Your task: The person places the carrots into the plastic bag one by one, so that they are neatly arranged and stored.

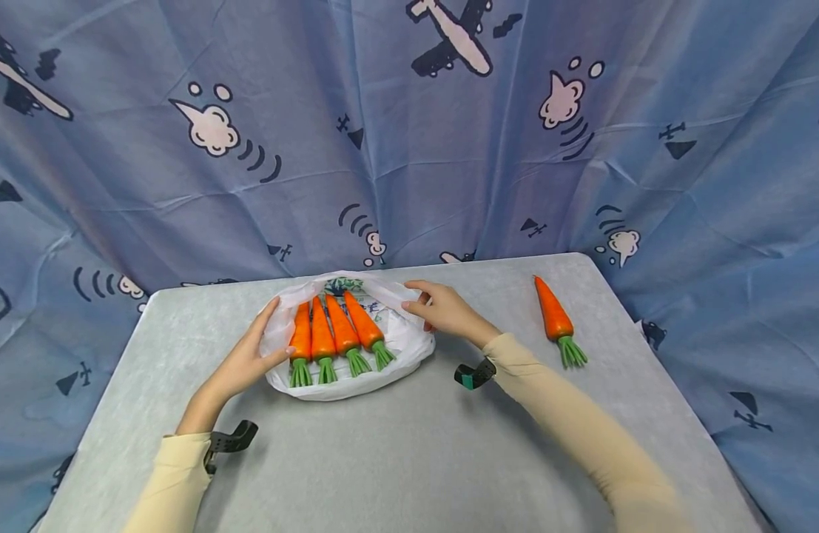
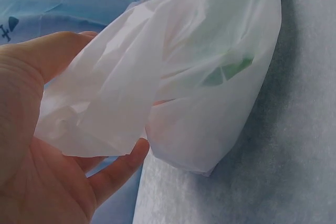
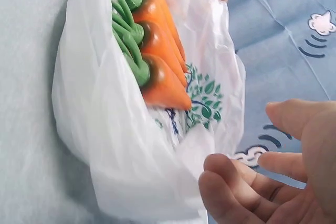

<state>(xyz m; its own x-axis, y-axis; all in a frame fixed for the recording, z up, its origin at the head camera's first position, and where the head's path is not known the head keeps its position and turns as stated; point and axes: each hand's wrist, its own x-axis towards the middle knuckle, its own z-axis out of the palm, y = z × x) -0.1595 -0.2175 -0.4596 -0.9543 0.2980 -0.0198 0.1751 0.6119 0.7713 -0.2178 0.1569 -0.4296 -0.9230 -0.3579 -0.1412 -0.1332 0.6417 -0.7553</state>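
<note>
A white plastic bag (image 1: 412, 344) lies on the table with its mouth spread wide. Several orange carrots (image 1: 323, 337) with green stems lie side by side inside, stems toward me. My left hand (image 1: 252, 355) cups the bag's left side, thumb and fingers spread and its rim between them. In the left wrist view the thin plastic (image 2: 105, 98) drapes across that palm. My right hand (image 1: 445, 311) is at the bag's right rim, fingers apart and loosely bent. In the right wrist view its fingertips are right at the plastic edge, with nothing gripped.
Another carrot (image 1: 554, 309) lies on the table to the right, beyond my right forearm. The grey-white table (image 1: 409, 459) has its far edge against a blue printed curtain (image 1: 409, 170). Both wrists carry small black devices (image 1: 476, 374).
</note>
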